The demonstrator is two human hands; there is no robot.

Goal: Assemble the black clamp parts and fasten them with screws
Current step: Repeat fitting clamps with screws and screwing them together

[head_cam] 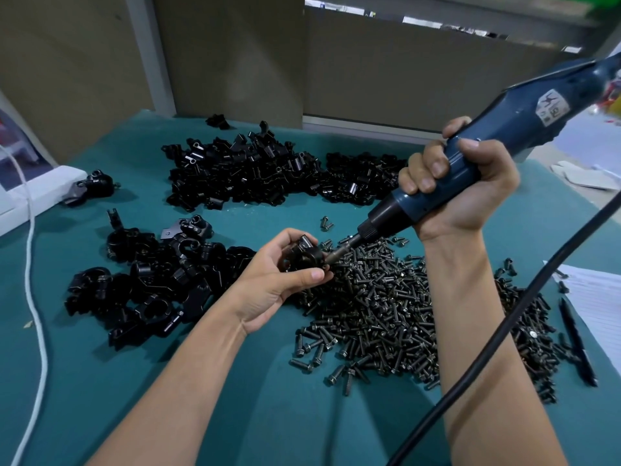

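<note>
Across the counter point(268, 398): teal cover; heaps of black parts point(255, 173) at left and far centre.
Screw pile point(379, 307): dark screws, heaped at centre right.
Screwdriver point(504, 119): blue, corded; sticker with a black figure mark, its print too small to read.
Right hand point(470, 186): wrapped round the screwdriver's grip.
Left hand point(285, 280): fingers and thumb curled round the clamp point(304, 255).
Clamp: black, held above the pile's left edge; the bit tip meets its right side.

Both forearms point(188, 364) are bare, as are left grip point(279, 280) and right grip point(463, 186).
</note>
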